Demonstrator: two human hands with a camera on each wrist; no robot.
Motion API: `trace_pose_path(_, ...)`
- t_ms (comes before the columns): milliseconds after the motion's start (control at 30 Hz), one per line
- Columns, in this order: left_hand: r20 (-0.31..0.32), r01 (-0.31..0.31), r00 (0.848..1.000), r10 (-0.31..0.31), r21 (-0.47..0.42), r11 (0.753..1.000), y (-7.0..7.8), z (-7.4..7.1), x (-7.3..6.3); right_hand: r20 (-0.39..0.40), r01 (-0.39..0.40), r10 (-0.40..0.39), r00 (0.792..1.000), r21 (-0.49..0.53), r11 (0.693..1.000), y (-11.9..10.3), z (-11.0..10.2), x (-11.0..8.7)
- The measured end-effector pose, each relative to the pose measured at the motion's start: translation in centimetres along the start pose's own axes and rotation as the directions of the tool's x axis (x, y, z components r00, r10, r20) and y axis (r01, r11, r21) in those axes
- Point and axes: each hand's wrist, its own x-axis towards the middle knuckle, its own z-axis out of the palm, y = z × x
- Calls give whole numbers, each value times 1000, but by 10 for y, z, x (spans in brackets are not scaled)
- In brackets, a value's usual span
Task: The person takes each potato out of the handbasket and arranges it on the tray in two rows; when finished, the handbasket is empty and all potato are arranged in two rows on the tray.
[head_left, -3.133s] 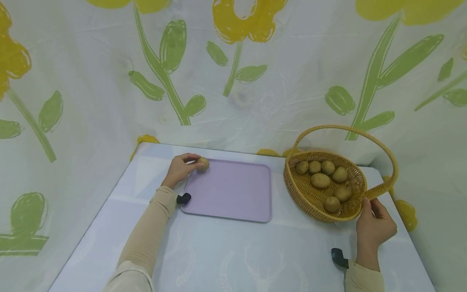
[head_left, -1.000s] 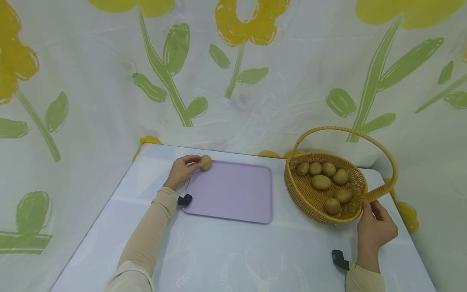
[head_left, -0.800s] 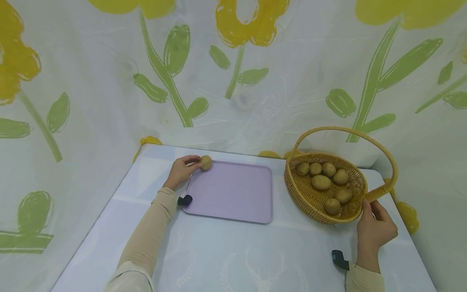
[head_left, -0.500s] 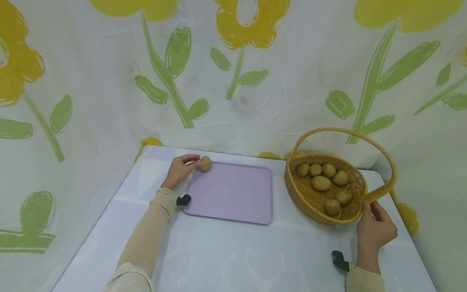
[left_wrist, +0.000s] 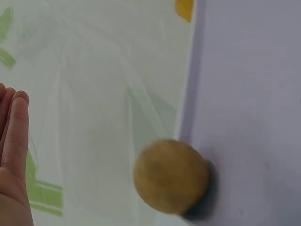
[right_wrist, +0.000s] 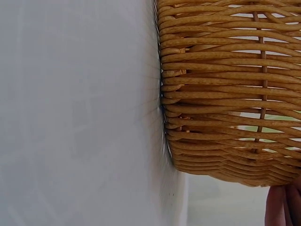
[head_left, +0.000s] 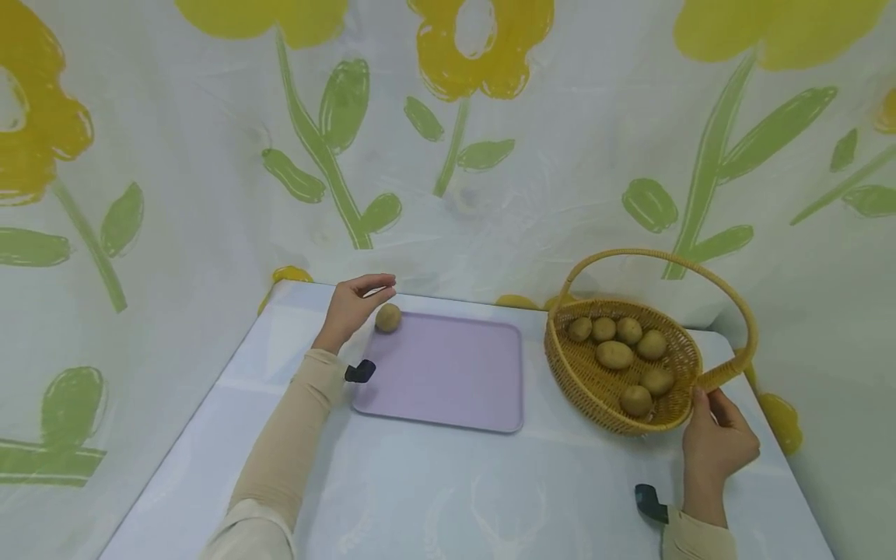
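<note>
A round potato (head_left: 388, 317) sits in the far left corner of the lilac tray (head_left: 448, 373). My left hand (head_left: 353, 306) is raised just above and beside it, fingers extended and holding nothing. In the left wrist view the potato (left_wrist: 170, 176) is apart from the fingers (left_wrist: 16, 132). On the right stands a wicker basket (head_left: 581, 389) with a tall arched handle (head_left: 735, 311) and several potatoes (head_left: 614, 355) inside. My right hand (head_left: 717, 439) pinches the basket's near right rim at the foot of the handle. The right wrist view shows the woven basket side (right_wrist: 225, 94) close up.
The tray lies flat on a pale patterned table (head_left: 434, 490), left of the basket. Behind the table's back edge hangs a white curtain (head_left: 560, 155) printed with yellow flowers. Dark camera mounts (head_left: 360, 372) stick out from both wrists.
My left hand has let go of the potato and lifted up and away from it; the potato stays in the tray's corner. The right hand keeps its hold on the basket.
</note>
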Motion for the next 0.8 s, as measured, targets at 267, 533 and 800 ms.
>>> trace_pose_path(267, 8, -88, 996, 90, -139, 986, 26, 17, 10, -2, 5, -5, 1000, -16, 1000, -2, 0, -2)
trace_pose_path(533, -9, -155, 987, 158, -263, 952, 54, 38, 12, -10, 16, -16, 1000, -32, 999, -2, 0, -1)
trace_pose_path(800, -20, -287, 952, 304, -398, 871, 74, 61, 14, 7, 2, -2, 1000, -18, 1000, -2, -1, -1)
